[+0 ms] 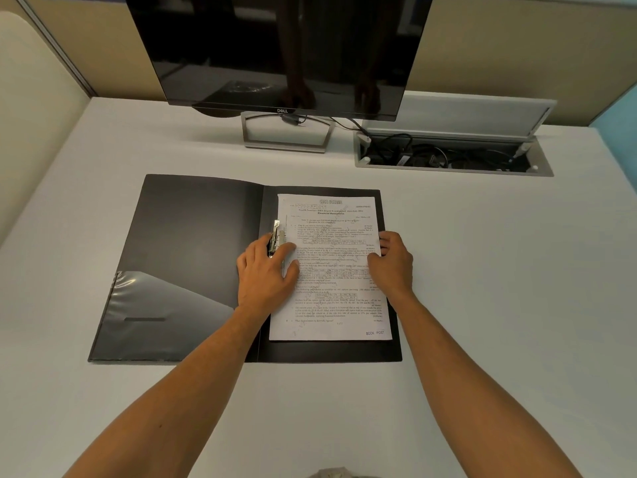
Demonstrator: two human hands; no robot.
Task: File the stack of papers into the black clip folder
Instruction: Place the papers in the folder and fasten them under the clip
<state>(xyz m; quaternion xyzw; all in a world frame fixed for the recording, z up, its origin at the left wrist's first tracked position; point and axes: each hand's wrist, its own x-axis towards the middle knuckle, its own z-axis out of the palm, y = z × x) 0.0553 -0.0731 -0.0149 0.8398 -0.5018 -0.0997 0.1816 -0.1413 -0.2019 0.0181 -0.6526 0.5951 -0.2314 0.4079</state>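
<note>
The black clip folder point(193, 243) lies open and flat on the white desk. A stack of printed papers point(331, 298) rests on its right half, left edge by the spine. A metal clip point(276, 236) stands raised at the papers' left edge. My left hand point(267, 274) lies over the spine, fingers at the clip and thumb on the paper. My right hand point(391, 260) grips the stack's right edge, fingers curled over it.
A dark Dell monitor point(282, 50) on a metal stand point(287, 132) stands at the back of the desk point(482, 270). To its right is an open cable tray point(451, 157) full of black cables. Cubicle partitions enclose the back and sides.
</note>
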